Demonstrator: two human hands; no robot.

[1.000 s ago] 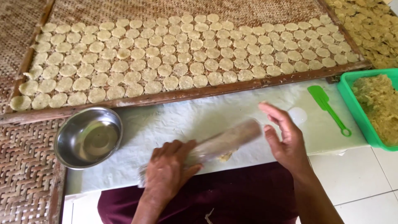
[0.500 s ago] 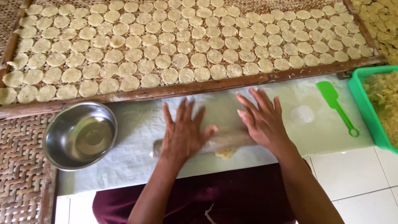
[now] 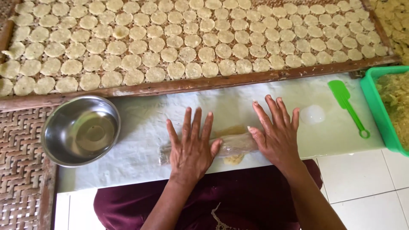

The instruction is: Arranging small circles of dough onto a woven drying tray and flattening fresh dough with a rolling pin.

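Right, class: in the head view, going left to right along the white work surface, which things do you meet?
Steel bowl → left hand → right hand → flat clear disc → green spatula → green tub.

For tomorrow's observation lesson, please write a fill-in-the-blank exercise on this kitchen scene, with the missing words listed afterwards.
1. Both hands, left hand and right hand, press flat on a clear ____.
2. The metal bowl lies on the person's ____ side.
3. The spatula is coloured ____.
4. The round dough discs lie in rows on a woven ____.

Missing words: rolling pin; left; green; tray
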